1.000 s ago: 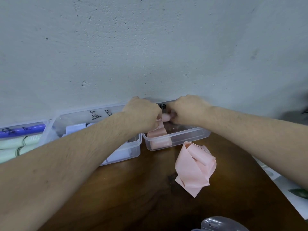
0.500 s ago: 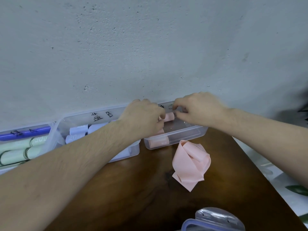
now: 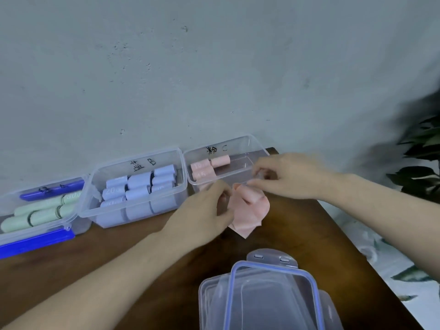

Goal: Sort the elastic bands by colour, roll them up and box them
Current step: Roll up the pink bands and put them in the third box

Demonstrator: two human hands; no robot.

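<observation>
Wall (image 3: 214,67): flat grey plaster with small pits and dark specks, filling the upper half of the view and running straight behind the far edge of the surface.
Surface (image 3: 309,239): dark brown wood with a faint sheen, its far edge against the wall, its right edge running diagonally toward the lower right.
Floor or covering (image 3: 390,270): a pale area right of the surface edge, printed with greenish leaf shapes; blurred.
Plant (image 3: 421,163): dark green leaves at the right edge, near the wall.
Light: soft and even.
</observation>
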